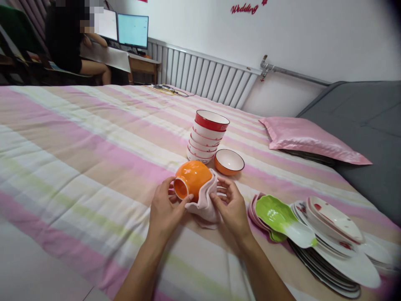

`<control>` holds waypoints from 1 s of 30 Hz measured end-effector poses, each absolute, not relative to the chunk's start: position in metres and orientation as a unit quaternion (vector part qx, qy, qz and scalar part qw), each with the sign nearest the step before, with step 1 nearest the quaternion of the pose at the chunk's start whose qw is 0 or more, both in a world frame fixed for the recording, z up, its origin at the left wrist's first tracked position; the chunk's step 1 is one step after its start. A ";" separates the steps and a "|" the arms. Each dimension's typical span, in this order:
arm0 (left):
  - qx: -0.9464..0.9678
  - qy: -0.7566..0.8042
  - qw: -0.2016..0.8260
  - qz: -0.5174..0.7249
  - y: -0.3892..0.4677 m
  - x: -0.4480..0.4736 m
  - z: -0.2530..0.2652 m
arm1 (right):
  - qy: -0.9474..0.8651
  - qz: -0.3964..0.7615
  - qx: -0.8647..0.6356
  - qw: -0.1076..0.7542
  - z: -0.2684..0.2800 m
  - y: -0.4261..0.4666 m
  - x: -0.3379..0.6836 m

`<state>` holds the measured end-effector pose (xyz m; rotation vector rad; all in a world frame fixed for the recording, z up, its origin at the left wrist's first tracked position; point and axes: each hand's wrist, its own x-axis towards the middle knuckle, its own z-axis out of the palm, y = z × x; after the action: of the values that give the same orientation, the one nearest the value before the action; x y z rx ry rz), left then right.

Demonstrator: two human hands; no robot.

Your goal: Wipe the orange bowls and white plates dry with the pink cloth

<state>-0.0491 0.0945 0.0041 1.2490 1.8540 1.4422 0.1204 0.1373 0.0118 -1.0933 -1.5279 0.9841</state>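
An orange bowl [196, 173] is tipped on its side above the bed, its round white-edged foot facing left. My left hand [166, 209] grips it at the foot, fingers behind and thumb in front. A pale pink cloth [205, 205] covers the bowl's rim side, and my right hand [230, 205] is closed on that cloth, pressing it against the bowl. The bowl's inside is hidden. Just beyond, a second orange bowl [230, 161] with a white inside sits upright, next to a stack of white bowls [205, 138] topped by a red-banded one.
At the right lie stacked plates [347, 267], oval dishes [336, 217] and a green leaf-shaped dish [275, 213]. Farther off are a pink pillow [310, 136], cables [171, 90] and a radiator [200, 71]. A person [67, 37] sits at a desk with monitors.
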 end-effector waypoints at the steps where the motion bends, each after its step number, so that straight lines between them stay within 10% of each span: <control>1: 0.456 0.677 0.239 0.526 0.094 -0.050 0.004 | -0.623 0.415 -0.453 0.484 0.011 0.138 0.121; 20: 0.542 0.623 0.225 0.517 0.092 -0.050 0.002 | -0.505 0.461 -0.450 0.575 0.006 0.151 0.129; 30: 0.548 0.625 0.218 0.511 0.091 -0.050 0.003 | -0.589 0.565 -0.369 0.444 0.004 0.138 0.124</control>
<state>-0.0499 0.0914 0.0030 1.5183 1.7299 1.4147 0.1244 0.1378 0.0043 -0.9148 -1.4610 1.4016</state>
